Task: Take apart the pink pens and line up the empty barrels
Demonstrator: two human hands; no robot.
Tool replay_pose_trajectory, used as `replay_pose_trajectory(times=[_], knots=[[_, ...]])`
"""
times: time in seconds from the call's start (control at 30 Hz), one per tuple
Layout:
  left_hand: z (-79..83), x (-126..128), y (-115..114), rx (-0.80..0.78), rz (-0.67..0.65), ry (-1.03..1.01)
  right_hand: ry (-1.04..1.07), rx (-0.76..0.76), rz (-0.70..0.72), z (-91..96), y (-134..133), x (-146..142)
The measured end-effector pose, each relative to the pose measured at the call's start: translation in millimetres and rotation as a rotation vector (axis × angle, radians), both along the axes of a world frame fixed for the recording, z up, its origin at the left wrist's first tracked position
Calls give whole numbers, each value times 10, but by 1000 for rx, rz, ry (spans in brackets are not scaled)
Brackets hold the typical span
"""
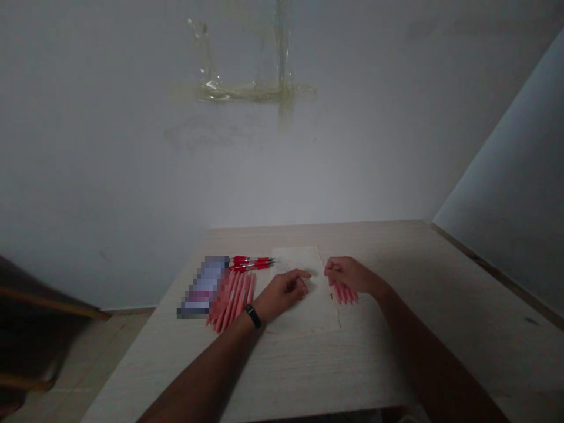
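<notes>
My left hand (pixel 284 291) is over a white sheet of paper (pixel 304 317), its index finger stretched out and the others loosely curled. Nothing shows in it. My right hand (pixel 348 274) has its fingers bent together at the paper's right edge. Whether it holds anything is hidden. Just below that hand lie several pink pens (pixel 346 294), side by side and partly covered by it. A larger group of pink pens (pixel 235 302) is left of my left hand. Several red pens (pixel 253 264) with clear barrels lie behind that group, tips pointing right.
A blurred-out rectangular object (pixel 202 288) rests by the table's left edge. The pale wooden table (pixel 396 247) meets a wall (pixel 374 147) with yellowed tape (pixel 247 94) on it. Dark wooden furniture (pixel 35 335) stands on the floor at left.
</notes>
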State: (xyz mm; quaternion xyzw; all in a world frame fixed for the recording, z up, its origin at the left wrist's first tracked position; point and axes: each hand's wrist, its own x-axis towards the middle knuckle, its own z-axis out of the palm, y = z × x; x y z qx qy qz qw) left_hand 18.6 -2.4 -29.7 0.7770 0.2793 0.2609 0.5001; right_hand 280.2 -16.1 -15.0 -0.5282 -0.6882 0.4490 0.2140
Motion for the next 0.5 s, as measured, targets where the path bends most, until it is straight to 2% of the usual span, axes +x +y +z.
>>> replay_pose_trajectory(times=[0.07, 0.13, 0.27, 0.5], knots=[[12, -1, 0, 2, -1, 5, 40, -105, 62, -31, -13, -11], [22, -4, -1, 8, 1, 8, 56, -139, 85, -69, -5, -3], [30, -9, -4, -3, -7, -4, 51, -138, 80, -101, 19, 10], [23, -11, 1, 0, -8, -2, 16, -116, 79, -46, -1, -12]])
